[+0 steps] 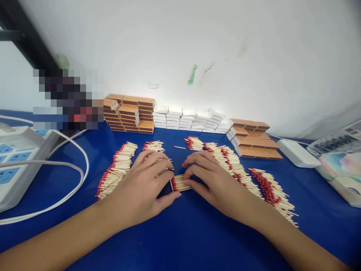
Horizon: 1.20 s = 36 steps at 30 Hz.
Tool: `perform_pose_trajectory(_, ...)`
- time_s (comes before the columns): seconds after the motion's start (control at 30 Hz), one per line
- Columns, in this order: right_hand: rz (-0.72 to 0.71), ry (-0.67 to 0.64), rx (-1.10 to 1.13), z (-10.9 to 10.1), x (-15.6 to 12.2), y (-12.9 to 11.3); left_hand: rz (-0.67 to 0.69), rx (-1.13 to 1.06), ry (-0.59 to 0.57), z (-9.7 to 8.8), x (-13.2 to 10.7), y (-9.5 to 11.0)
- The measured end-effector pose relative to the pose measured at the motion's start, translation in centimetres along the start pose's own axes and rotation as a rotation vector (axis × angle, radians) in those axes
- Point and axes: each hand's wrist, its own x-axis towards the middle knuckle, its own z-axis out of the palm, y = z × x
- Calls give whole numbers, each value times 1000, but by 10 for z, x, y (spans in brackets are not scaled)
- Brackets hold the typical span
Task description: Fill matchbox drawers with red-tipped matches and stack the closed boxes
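Observation:
Both hands rest on a blue table (197,233) and meet over a small open tray of red-tipped matches (179,183). My left hand (146,184) lies palm down, its thumb and fingertips against the tray's left end. My right hand (214,178) pinches the tray's right end between thumb and fingers. Rows of loose matches (117,169) lie left of my hands. More loose matches (265,188) lie to the right.
Stacks of brown matchboxes (129,114) and white inner trays (186,119) line the white wall. More brown boxes (254,141) sit right. A power strip (17,162) with white cables lies left. A white adapter (297,152) and a plastic packet (341,169) are at right.

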Motion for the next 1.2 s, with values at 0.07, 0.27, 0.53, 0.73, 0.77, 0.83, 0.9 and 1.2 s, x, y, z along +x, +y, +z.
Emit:
perform_pose_trajectory(0.07, 16, 8, 14, 0, 0, 0, 1, -3, -1, 0, 0, 0)
perform_pose_trajectory(0.27, 20, 9, 42, 1, -2, -1, 2, -12, 1, 0, 0, 1)
perform_pose_trajectory(0.53, 6, 14, 53, 3, -3, -1, -5, -10, -14, 0, -1, 0)
perform_pose_trajectory(0.73, 17, 7, 66, 3, -3, -3, -7, -13, -25, -1, 0, 0)
perform_pose_trajectory(0.77, 18, 6, 68, 3, -3, -3, -5, -11, -24, -1, 0, 0)
perform_pose_trajectory(0.83, 19, 0, 71, 3, -4, -4, -2, -10, -21, -1, 0, 0)
perform_pose_trajectory(0.9, 19, -9, 76, 3, -4, -4, -5, -11, -20, -1, 0, 0)
perform_pose_trajectory(1.2, 17, 16, 54, 1, -4, -1, -2, -10, -26, -1, -2, 0)
